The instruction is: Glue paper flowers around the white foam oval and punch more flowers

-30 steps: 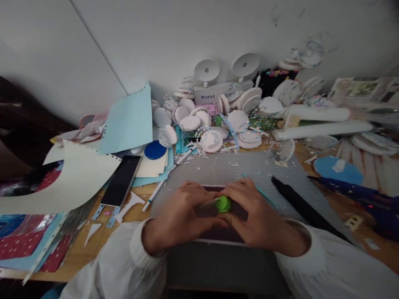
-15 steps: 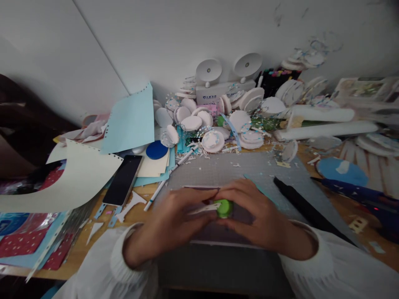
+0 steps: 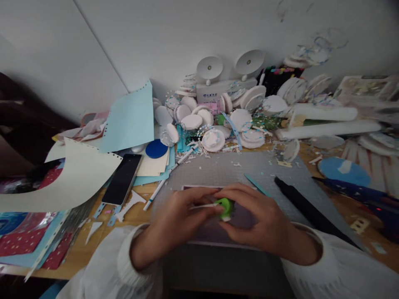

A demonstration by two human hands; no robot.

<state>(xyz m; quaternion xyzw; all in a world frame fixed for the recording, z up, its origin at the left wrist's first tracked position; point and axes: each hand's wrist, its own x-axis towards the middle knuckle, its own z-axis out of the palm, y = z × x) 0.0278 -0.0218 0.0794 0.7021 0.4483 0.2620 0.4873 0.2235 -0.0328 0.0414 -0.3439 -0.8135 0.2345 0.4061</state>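
Observation:
In front of me my right hand [image 3: 257, 214] closes its thumb and fingers around a small green and white craft punch [image 3: 225, 205]. My left hand [image 3: 179, 218], smeared a little by motion, is closed on a thin whitish strip [image 3: 204, 205], seen edge-on and running to the punch. The left fingertips touch the punch's near-left side. Below both hands lies a dark purple-grey sheet [image 3: 212, 234] with a pale rim. It rests on the grey cutting mat [image 3: 187, 174].
White discs [image 3: 213, 139] with blue beads crowd the back. A phone [image 3: 122, 179], curled cream paper [image 3: 62, 178] and a pen [image 3: 162, 185] lie left. On the right are a black tapered tool [image 3: 307, 207], a teal blade-like piece [image 3: 257, 184] and a blue glue gun [image 3: 361, 193] with a red light.
The punch has tipped in my right hand, so its white underside now shows. My left fingers and the strip have shifted slightly to the right, closer against it.

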